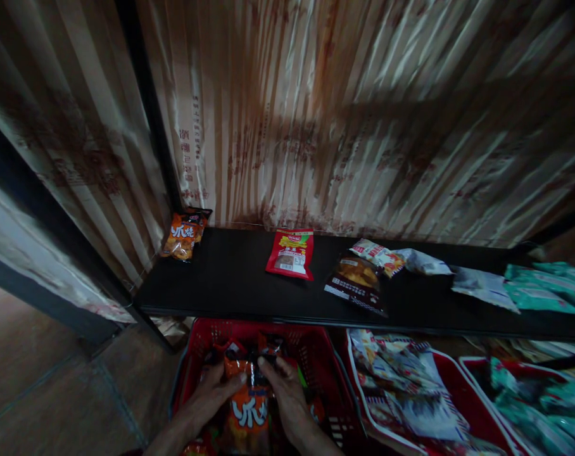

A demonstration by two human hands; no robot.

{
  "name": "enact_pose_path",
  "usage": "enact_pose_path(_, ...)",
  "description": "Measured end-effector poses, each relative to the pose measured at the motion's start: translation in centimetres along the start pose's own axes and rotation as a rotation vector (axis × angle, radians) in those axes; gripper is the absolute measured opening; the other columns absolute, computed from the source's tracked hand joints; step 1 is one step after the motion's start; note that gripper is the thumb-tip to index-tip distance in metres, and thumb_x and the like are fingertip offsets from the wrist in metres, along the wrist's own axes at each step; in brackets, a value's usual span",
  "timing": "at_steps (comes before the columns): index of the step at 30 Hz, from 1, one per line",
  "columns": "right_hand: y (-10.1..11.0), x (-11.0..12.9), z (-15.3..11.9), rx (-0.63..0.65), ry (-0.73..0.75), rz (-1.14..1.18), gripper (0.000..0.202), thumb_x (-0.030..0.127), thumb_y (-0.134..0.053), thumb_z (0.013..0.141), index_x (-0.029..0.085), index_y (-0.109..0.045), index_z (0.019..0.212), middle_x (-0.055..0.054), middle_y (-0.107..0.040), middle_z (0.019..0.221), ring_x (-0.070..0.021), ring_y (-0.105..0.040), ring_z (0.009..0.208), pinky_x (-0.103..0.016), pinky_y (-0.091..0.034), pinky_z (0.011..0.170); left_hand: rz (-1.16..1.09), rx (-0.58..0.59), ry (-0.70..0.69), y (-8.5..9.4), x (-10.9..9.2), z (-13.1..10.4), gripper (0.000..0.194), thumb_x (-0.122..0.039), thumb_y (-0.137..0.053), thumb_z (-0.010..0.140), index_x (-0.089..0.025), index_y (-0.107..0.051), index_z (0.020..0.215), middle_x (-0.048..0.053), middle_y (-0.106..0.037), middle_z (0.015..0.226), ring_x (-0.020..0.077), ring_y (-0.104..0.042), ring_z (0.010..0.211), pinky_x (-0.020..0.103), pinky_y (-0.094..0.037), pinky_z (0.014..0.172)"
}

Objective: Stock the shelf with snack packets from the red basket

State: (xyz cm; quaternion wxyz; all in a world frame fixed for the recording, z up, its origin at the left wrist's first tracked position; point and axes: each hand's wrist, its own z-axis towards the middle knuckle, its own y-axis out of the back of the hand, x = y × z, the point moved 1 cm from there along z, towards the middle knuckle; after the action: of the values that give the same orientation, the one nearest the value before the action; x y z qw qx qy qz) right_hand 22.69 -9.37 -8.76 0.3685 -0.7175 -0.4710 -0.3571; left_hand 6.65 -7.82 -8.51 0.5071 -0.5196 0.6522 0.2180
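My left hand and my right hand both hold the top part of an orange and black snack bag with white lettering, one hand at each side. They are over a red plastic basket, where more snack packets lie, partly hidden by my hands. On the black shelf above, a similar orange bag leans in the left corner. A red packet lies in the middle of the shelf, and a dark brown bag is to its right.
Further right on the shelf are white packets and green packets. Below them stand a basket of white packets and a basket of green packets. A black post rises at the left before the printed sheeting.
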Motion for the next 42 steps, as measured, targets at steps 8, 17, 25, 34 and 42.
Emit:
enact_pose_path(8, -0.1, 1.5, 0.0, -0.091, 0.040, 0.032, 0.041, 0.052, -0.078, 0.053, 0.017, -0.069, 0.073, -0.006, -0.070, 0.077, -0.0230, -0.065, 0.074, -0.032, -0.050, 0.068, 0.029, 0.146, 0.059, -0.8, -1.1, -1.2, 0.073, -0.054, -0.071, 0.065, -0.022, -0.052, 0.128, 0.008, -0.057, 0.130, 0.0310, -0.050, 0.120, 0.044, -0.038, 0.102)
enact_pose_path(17, 0.1, 1.9, -0.2, -0.034, 0.054, 0.145, 0.034, 0.045, -0.080, 0.057, 0.015, -0.065, 0.065, 0.000, -0.065, 0.060, -0.0136, -0.058, 0.055, -0.025, -0.046, 0.056, 0.002, 0.237, 0.057, -0.3, 0.0, -0.9, 0.070, -0.047, -0.072, 0.067, -0.020, -0.051, 0.128, 0.008, -0.059, 0.128, 0.0288, -0.054, 0.117, 0.042, -0.039, 0.102)
enact_pose_path(25, -0.1, 1.6, 0.1, -0.043, 0.037, 0.162, 0.033, 0.044, -0.081, 0.054, 0.016, -0.066, 0.063, 0.001, -0.066, 0.060, -0.0119, -0.056, 0.052, -0.024, -0.045, 0.053, 0.005, 0.173, 0.107, 0.1, 0.2, -1.1, 0.069, -0.041, -0.075, 0.066, -0.016, -0.052, 0.126, 0.012, -0.060, 0.125, 0.0319, -0.050, 0.121, 0.045, -0.038, 0.102)
enact_pose_path(34, 0.2, 1.0, 1.0, -0.015, 0.058, 0.179, 0.026, 0.042, -0.077, 0.061, 0.018, -0.067, 0.068, 0.001, -0.068, 0.062, -0.0121, -0.058, 0.052, -0.024, -0.044, 0.052, -0.018, 0.191, 0.126, 0.3, -0.5, -1.4, 0.057, -0.039, -0.070, 0.072, -0.022, -0.054, 0.125, 0.006, -0.058, 0.130, 0.0288, -0.049, 0.122, 0.042, -0.038, 0.103)
enact_pose_path(42, 0.3, 1.4, 1.5, -0.075, 0.008, 0.287, 0.026, 0.038, -0.081, 0.056, 0.018, -0.065, 0.062, 0.002, -0.068, 0.059, -0.0123, -0.060, 0.050, -0.025, -0.047, 0.054, -0.053, 0.300, 0.090, 1.1, 1.1, -1.4, 0.064, -0.030, -0.070, 0.074, -0.026, -0.045, 0.133, 0.006, -0.051, 0.137, 0.0265, -0.041, 0.130, 0.044, -0.031, 0.107)
